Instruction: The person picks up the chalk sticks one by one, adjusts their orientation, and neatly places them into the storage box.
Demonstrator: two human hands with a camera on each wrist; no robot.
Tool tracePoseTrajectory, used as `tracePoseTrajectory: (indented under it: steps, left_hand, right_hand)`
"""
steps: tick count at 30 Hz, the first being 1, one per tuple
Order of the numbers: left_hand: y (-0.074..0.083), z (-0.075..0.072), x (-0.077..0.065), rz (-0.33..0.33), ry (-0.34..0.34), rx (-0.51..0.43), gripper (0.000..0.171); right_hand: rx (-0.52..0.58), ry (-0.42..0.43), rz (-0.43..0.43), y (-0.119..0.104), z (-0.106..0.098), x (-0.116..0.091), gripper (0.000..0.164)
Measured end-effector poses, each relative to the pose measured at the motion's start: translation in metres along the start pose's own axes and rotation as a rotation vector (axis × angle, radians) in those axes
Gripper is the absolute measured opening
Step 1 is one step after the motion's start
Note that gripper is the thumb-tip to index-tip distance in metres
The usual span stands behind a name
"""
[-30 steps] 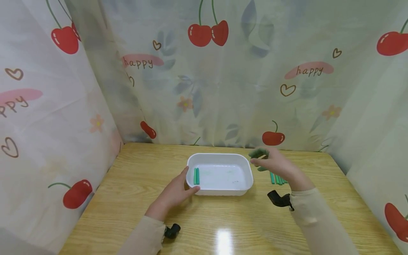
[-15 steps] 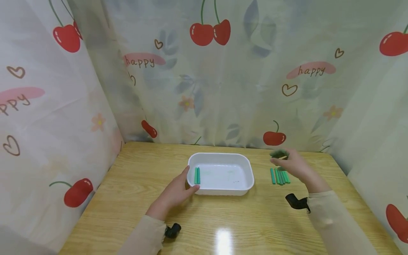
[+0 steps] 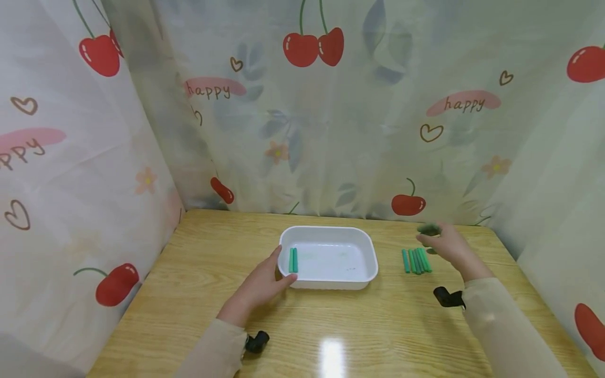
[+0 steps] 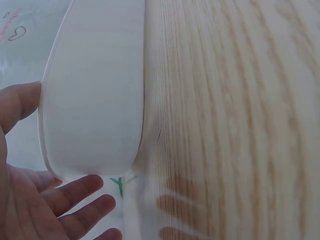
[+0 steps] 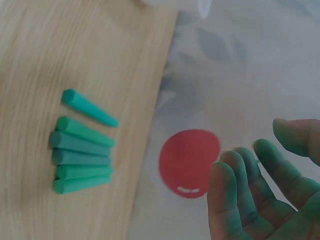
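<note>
Your left hand (image 3: 257, 287) is resting against the left end of the white tray (image 3: 364, 247), fingers relaxed and spread along its wall, thumb on the rim; it is holding nothing, only steadying. The tray is sitting near the middle of the desk (image 3: 198, 262), with two green sticks (image 3: 292, 260) lying side by side at its left end. Your right hand (image 3: 444, 245) is hovering with loose, green-stained fingers (image 5: 240, 200) apart and empty, just beyond the row of green sticks (image 3: 416, 261) lying on the desk between the tray and the right edge.

Six sticks are showing in the right wrist view, five packed together and one (image 5: 89, 107) lying slightly apart at the tray-side end of the row. That loose one is probably the easiest pick, since you are not disturbing its neighbours. Come down from above and pinch it across its middle with thumb and forefinger. They look like chalk or crayon, so be gripping lightly to avoid snapping it. Be keeping your left hand against the tray so it is not sliding.
</note>
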State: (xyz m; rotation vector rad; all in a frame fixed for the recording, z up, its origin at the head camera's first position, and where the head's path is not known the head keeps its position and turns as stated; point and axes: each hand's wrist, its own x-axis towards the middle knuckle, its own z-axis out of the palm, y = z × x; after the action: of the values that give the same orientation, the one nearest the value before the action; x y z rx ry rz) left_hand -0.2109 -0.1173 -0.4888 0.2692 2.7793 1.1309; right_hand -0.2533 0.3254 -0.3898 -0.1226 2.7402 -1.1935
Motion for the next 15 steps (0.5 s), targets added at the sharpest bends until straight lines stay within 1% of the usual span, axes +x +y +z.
tracePoseTrajectory:
  steps: [4,8,15]
  left_hand:
    - [0.0,0.0,0.0,0.01,0.002,0.0,0.094]
    - [0.0,0.0,0.001,-0.001,0.0,0.0,0.094]
    - [0.001,0.0,0.0,-0.022,-0.004,0.003,0.095]
  right_hand:
    - [-0.006,0.011,0.031,0.016,0.0,0.007,0.052]
    - [-0.019,0.013,0.054,0.035,-0.001,0.015,0.049]
    - [-0.015,-0.01,0.12,0.067,0.001,0.028,0.053]
